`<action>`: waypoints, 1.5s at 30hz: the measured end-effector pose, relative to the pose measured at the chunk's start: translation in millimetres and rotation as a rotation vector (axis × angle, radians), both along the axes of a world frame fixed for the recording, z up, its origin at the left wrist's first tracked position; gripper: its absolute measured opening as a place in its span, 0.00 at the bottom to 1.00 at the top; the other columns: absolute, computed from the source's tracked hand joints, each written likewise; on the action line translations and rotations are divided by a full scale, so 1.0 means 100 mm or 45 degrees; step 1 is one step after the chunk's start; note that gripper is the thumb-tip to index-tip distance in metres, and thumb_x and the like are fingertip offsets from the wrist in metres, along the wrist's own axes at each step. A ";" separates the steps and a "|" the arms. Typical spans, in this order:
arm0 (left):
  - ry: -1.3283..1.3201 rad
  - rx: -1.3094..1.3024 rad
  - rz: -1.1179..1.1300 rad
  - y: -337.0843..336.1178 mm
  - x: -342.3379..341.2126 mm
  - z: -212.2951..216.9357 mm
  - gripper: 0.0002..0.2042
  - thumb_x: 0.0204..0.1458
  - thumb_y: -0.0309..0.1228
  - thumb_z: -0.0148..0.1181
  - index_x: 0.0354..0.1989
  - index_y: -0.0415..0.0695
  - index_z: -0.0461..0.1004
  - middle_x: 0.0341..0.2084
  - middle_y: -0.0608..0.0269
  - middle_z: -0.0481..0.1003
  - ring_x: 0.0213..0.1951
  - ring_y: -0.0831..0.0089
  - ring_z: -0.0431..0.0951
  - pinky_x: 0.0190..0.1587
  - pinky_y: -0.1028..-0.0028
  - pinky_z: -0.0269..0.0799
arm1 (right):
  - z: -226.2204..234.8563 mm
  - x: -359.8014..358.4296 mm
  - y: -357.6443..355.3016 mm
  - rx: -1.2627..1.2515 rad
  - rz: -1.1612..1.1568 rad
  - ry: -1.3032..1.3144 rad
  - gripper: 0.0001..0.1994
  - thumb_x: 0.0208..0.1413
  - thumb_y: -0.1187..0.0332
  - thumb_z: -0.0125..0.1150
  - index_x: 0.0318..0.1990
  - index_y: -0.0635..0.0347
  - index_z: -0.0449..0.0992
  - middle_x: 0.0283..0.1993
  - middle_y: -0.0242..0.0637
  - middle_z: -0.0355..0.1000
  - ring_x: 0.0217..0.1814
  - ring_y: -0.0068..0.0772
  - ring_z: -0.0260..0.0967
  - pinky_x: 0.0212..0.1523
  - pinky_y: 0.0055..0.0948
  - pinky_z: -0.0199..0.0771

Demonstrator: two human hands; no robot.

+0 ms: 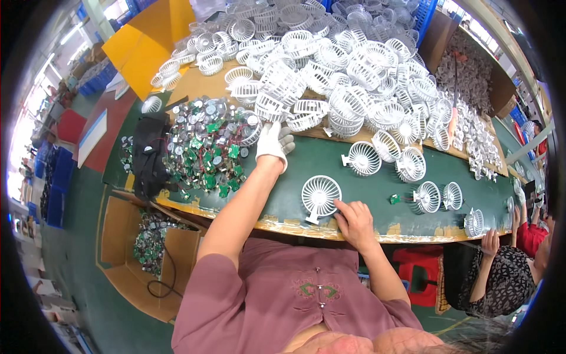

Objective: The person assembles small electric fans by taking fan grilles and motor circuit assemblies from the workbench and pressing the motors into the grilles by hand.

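Observation:
My left hand (273,144), in a white glove, reaches the near edge of a heap of white plastic fan housings (348,71). Its fingers are apart, close under a round housing (271,108), and I see nothing gripped in them. My bare right hand (355,223) is by the table's front edge. Its bent fingers pinch the right rim of a white fan housing (321,196) with radial ribs and a short stem pointing toward me. Left of my gloved hand lie many green circuit boards with wires and small round motors (206,144).
Several housings (364,158) stand apart on the green table (283,194). A small green board (395,199) lies beside them. A black bag (150,153) sits left, above an open carton (121,242) of parts. At right, a co-worker's hand (490,242) is at the table edge.

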State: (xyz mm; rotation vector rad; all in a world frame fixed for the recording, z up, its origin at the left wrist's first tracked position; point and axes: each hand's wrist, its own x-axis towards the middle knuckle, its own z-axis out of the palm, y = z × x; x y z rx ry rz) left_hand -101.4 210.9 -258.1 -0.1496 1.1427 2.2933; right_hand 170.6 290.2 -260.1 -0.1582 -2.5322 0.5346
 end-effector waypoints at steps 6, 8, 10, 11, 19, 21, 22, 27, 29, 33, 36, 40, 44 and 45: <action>0.161 -0.099 -0.050 0.02 -0.06 0.13 0.09 0.58 0.39 0.54 0.31 0.49 0.68 0.19 0.72 0.68 0.15 0.81 0.63 0.15 0.80 0.56 | -0.01 0.02 -0.02 -0.007 0.000 0.024 0.18 0.44 0.74 0.63 0.47 0.57 0.73 0.29 0.37 0.65 0.32 0.42 0.63 0.35 0.37 0.62; 0.234 -0.213 0.003 -0.01 -0.05 0.41 0.10 0.58 0.40 0.52 0.31 0.48 0.68 0.18 0.70 0.67 0.16 0.79 0.65 0.16 0.77 0.60 | -0.03 0.02 0.00 0.000 -0.017 0.011 0.18 0.44 0.75 0.63 0.47 0.57 0.73 0.29 0.37 0.65 0.32 0.42 0.63 0.34 0.37 0.62; 0.281 -0.033 -0.036 -0.19 -0.15 0.59 0.11 0.59 0.41 0.52 0.34 0.46 0.69 0.19 0.69 0.68 0.17 0.77 0.66 0.19 0.75 0.64 | 0.00 0.02 -0.01 -0.002 0.006 -0.009 0.19 0.44 0.75 0.63 0.47 0.57 0.73 0.29 0.37 0.65 0.32 0.42 0.64 0.34 0.36 0.63; 0.392 -0.171 -0.031 -0.21 -0.11 0.83 0.11 0.59 0.41 0.52 0.35 0.46 0.69 0.19 0.69 0.68 0.17 0.77 0.66 0.19 0.74 0.65 | -0.02 0.01 0.00 -0.004 0.011 0.010 0.19 0.43 0.75 0.63 0.47 0.57 0.73 0.29 0.37 0.65 0.32 0.42 0.64 0.34 0.36 0.63; 1.091 0.117 -0.505 -0.19 0.01 2.17 0.16 0.61 0.43 0.50 0.36 0.40 0.72 0.20 0.72 0.68 0.21 0.81 0.66 0.25 0.79 0.65 | -0.03 -0.04 0.02 0.011 0.000 0.044 0.19 0.44 0.74 0.64 0.47 0.56 0.73 0.28 0.35 0.64 0.32 0.38 0.64 0.34 0.36 0.62; 1.086 -0.014 -0.594 -0.06 0.29 2.17 0.16 0.62 0.42 0.48 0.36 0.41 0.74 0.21 0.71 0.70 0.21 0.83 0.67 0.25 0.80 0.66 | -0.06 -0.02 0.05 0.025 -0.045 0.081 0.15 0.43 0.72 0.65 0.42 0.56 0.74 0.27 0.35 0.64 0.32 0.38 0.64 0.33 0.35 0.62; 1.088 -0.129 -0.708 -0.05 0.35 2.10 0.17 0.61 0.42 0.48 0.38 0.39 0.74 0.22 0.70 0.71 0.21 0.81 0.68 0.24 0.79 0.66 | -0.07 0.01 0.07 0.011 -0.003 0.076 0.14 0.42 0.71 0.66 0.39 0.55 0.74 0.27 0.34 0.64 0.31 0.38 0.64 0.33 0.35 0.62; 1.716 -1.145 -1.420 -0.05 0.40 1.19 0.19 0.55 0.45 0.45 0.27 0.44 0.76 0.22 0.59 0.77 0.24 0.67 0.77 0.31 0.70 0.71 | -0.08 0.19 0.11 -0.009 0.076 0.109 0.11 0.40 0.67 0.69 0.30 0.53 0.73 0.25 0.31 0.65 0.30 0.36 0.65 0.30 0.34 0.61; 1.569 -1.429 -1.365 -0.15 0.41 0.90 0.20 0.56 0.45 0.45 0.28 0.42 0.77 0.20 0.58 0.77 0.27 0.64 0.78 0.35 0.68 0.72 | -0.05 0.25 0.10 -0.002 0.074 0.114 0.10 0.40 0.67 0.69 0.30 0.53 0.73 0.24 0.31 0.64 0.29 0.36 0.64 0.30 0.33 0.61; 1.191 -1.443 -1.131 -0.27 0.39 0.78 0.21 0.54 0.47 0.50 0.30 0.40 0.78 0.20 0.57 0.77 0.27 0.65 0.78 0.35 0.68 0.71 | -0.06 0.29 0.10 0.014 0.103 0.143 0.11 0.37 0.68 0.70 0.30 0.54 0.74 0.23 0.31 0.63 0.26 0.36 0.63 0.28 0.33 0.60; 1.541 -1.540 -0.928 -0.33 0.32 0.80 0.20 0.50 0.49 0.55 0.30 0.43 0.78 0.23 0.54 0.77 0.29 0.59 0.78 0.36 0.66 0.71 | -0.04 0.27 0.09 0.031 0.073 0.155 0.12 0.37 0.68 0.70 0.31 0.54 0.74 0.23 0.31 0.63 0.27 0.36 0.62 0.29 0.33 0.60; 1.783 -1.638 -1.082 -0.30 0.40 1.10 0.16 0.48 0.45 0.60 0.29 0.43 0.78 0.22 0.56 0.78 0.27 0.63 0.78 0.34 0.68 0.72 | -0.02 0.31 0.04 0.108 -0.031 0.155 0.11 0.37 0.68 0.70 0.29 0.52 0.75 0.26 0.30 0.62 0.31 0.35 0.62 0.34 0.35 0.60; 0.975 -0.912 -0.867 -0.29 0.63 1.37 0.09 0.43 0.31 0.66 0.28 0.38 0.78 0.23 0.62 0.78 0.26 0.80 0.76 0.33 0.78 0.72 | 0.07 0.37 -0.04 0.124 -0.104 0.123 0.11 0.36 0.67 0.71 0.28 0.52 0.74 0.31 0.30 0.63 0.36 0.36 0.62 0.41 0.39 0.59; 1.074 -0.767 -0.772 -0.28 0.64 1.34 0.09 0.44 0.31 0.66 0.29 0.38 0.78 0.24 0.62 0.78 0.26 0.80 0.75 0.32 0.78 0.71 | 0.10 0.37 -0.05 0.132 -0.100 0.126 0.11 0.35 0.68 0.71 0.27 0.52 0.74 0.32 0.30 0.63 0.36 0.36 0.62 0.42 0.40 0.59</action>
